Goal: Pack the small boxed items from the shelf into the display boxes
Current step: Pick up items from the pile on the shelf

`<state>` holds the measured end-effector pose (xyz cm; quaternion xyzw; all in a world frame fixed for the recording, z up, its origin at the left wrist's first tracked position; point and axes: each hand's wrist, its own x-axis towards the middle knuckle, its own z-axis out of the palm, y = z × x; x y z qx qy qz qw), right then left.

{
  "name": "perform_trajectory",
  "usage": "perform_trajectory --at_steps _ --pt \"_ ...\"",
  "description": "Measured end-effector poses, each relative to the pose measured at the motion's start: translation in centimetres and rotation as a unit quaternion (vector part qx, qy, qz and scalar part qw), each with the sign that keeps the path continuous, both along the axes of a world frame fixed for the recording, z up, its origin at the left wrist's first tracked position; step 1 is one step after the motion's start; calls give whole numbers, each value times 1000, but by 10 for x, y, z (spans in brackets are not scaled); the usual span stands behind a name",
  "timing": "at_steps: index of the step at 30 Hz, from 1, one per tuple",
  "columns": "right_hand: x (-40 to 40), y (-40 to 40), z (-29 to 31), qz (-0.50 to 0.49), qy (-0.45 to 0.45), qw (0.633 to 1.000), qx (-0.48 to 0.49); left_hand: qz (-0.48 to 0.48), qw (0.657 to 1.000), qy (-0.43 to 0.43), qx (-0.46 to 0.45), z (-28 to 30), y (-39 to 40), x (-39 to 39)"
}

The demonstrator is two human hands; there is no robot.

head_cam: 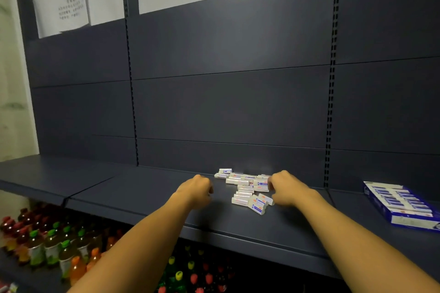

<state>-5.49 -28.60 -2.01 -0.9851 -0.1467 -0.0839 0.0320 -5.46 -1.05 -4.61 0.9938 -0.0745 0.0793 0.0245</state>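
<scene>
Two forearms reach in from 6 o'clock over the front edge of the dark shelf (147, 197). Below that edge, nearest the camera, rows of drink bottles (51, 245) stand on a lower level, no part of this job.

Left hand (196, 189): knuckles up, fingers curled under, just beside the pile at its 9 o'clock. Whether it pinches anything, cannot tell; the fingertips are hidden.

Right hand (287, 188): also knuckles up, fingers bent down into the 3 o'clock side of the pile, touching the small boxed items (245, 189). Looks like a grip forming on one or two, but the hold itself is hidden.

The items lie in a loose heap mid-shelf, some flat, some tipped on edge, likely dumped there for sorting. Hands flank the heap, probably to gather several at once.

Display box (402, 204): at 3 o'clock, well apart from the heap, lying open-faced and angled. Its visible row is packed tight with items side by side; seems nearly full.

Farther back, the shelving's back panel (226, 102), bare.
</scene>
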Motion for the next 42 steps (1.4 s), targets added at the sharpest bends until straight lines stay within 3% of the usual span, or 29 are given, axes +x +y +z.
perform_trajectory --at_steps 10,29,42 --pt "64 13 19 -3 -9 1000 -3 -27 1000 -7 2 11 32 62" --pt "167 30 -10 -18 90 996 -20 -46 998 22 -43 -11 60 186" --pt "167 40 -10 -35 58 994 -89 -99 992 -71 -23 -18 30 237"
